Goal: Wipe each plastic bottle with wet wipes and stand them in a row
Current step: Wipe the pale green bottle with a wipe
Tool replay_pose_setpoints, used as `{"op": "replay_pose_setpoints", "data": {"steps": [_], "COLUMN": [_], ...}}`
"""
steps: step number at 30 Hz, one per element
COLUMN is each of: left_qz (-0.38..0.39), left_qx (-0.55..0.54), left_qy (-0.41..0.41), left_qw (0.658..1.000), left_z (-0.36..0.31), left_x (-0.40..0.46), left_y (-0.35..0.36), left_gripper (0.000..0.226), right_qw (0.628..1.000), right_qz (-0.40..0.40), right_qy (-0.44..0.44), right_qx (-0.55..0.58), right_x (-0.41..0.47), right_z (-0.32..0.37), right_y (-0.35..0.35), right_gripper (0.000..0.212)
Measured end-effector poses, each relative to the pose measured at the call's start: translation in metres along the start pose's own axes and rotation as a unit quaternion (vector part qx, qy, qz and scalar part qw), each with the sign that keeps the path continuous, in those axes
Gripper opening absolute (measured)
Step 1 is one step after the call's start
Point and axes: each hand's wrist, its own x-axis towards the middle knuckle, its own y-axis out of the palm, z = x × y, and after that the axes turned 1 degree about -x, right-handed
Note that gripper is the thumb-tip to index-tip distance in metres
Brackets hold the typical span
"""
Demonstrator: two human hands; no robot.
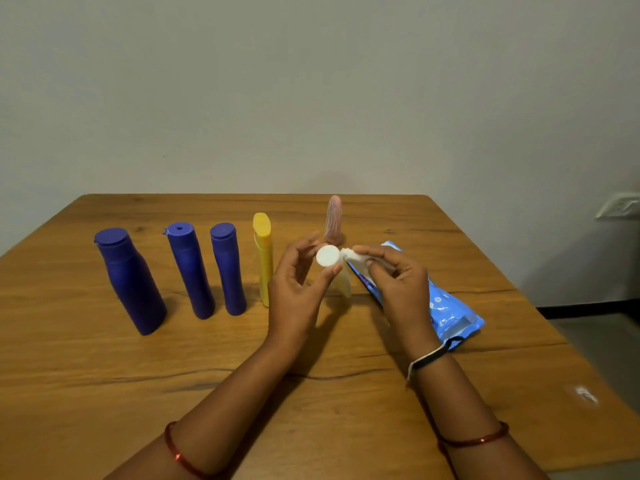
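Pink bottle [334,218] behind both hands.

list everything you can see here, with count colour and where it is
blue bottles: 3, dark blue, standing in a row on the table's left half
yellow bottle: 1, yellow, standing right of the blue ones
pink bottle: 1, pale pink, standing farther back, behind the hands
white-capped bottle: 1, white cap, pale body, held above the table centre
wipe: 1, white, bunched against the held bottle's cap
wipes pack: 1, light blue, lying on the table's right side
table: 1, brown wood
wall socket: 1, white, far right wall
left hand: grips the white-capped bottle
right hand: pinches the wipe
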Motion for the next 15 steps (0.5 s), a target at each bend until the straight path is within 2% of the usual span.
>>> {"op": "replay_pose_setpoints", "data": {"steps": [2, 6, 10, 15], "left_qz": [0.004, 0.022, 0.016, 0.036], "left_qx": [-0.009, 0.021, 0.027, 0.005], "left_qy": [0.002, 0.022, 0.011, 0.007], "left_qw": [1.0, 0.999, 0.999, 0.999], "left_z": [0.0, -0.001, -0.002, -0.002], "left_x": [0.0, 0.001, 0.001, 0.002], "left_y": [0.001, 0.006, 0.005, 0.005], "left_gripper": [0.061, 0.084, 0.093, 0.093], "right_qw": [0.999, 0.967, 0.94, 0.934], "right_qz": [-0.006, 0.06, 0.134, 0.141], "right_qy": [-0.034, -0.213, -0.251, -0.272], "right_qx": [-0.005, -0.128, -0.187, -0.185], "right_x": [0.003, 0.009, 0.005, 0.001], "right_z": [0.009, 0.022, 0.022, 0.012], "right_y": [-0.001, -0.001, 0.004, -0.012], "right_gripper": [0.034, 0.041, 0.042, 0.037]}}
